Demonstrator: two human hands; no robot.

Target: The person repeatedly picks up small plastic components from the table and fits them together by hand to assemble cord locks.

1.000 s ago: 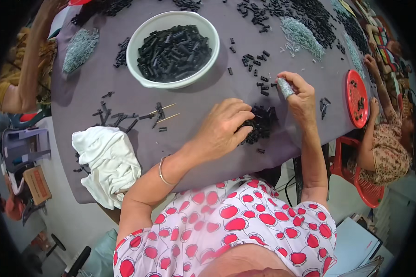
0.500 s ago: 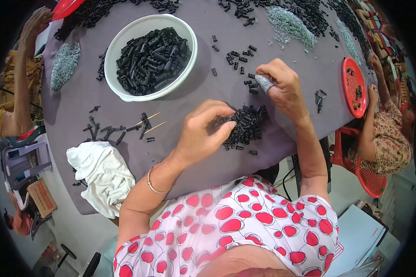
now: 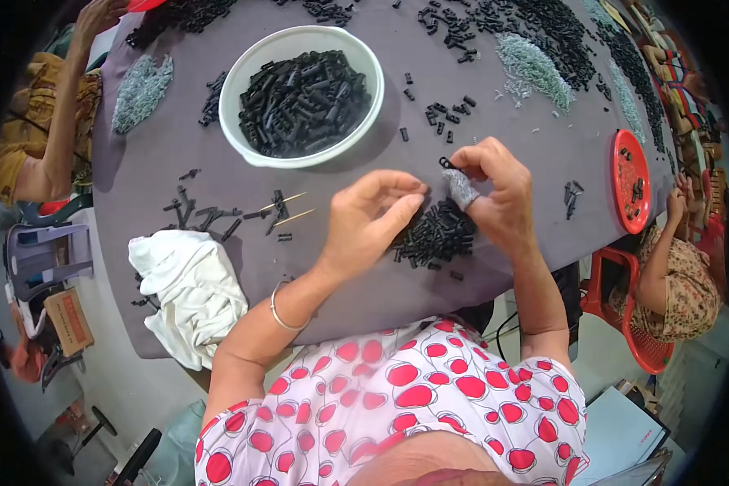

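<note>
My right hand (image 3: pixel 504 198) pinches a small black plastic part (image 3: pixel 448 163) between its fingers and its thumb, which is wrapped in a grey covering (image 3: pixel 460 189). Facing it, my left hand (image 3: pixel 368 220) has its thumb and fingertips drawn together in a pinch; whatever lies between them is too small to make out. Below and between both hands lies a heap of small black parts (image 3: pixel 437 235) on the dark cloth. Several loose black parts (image 3: pixel 445 113) are scattered beyond my right hand.
A pale bowl (image 3: pixel 233 134) full of black parts stands ahead. White cloth (image 3: pixel 188 287), wooden sticks (image 3: pixel 296 217) and longer black pieces (image 3: pixel 206 217) lie left. Piles of silvery small pieces (image 3: pixel 535 73) lie farther off. A red tray (image 3: pixel 621 182) and other people are at the sides.
My right hand has come back from the loose parts toward my left hand, with a black part now showing in its fingers. My left thumb and fingers have closed together. The whole view has shifted slightly.
</note>
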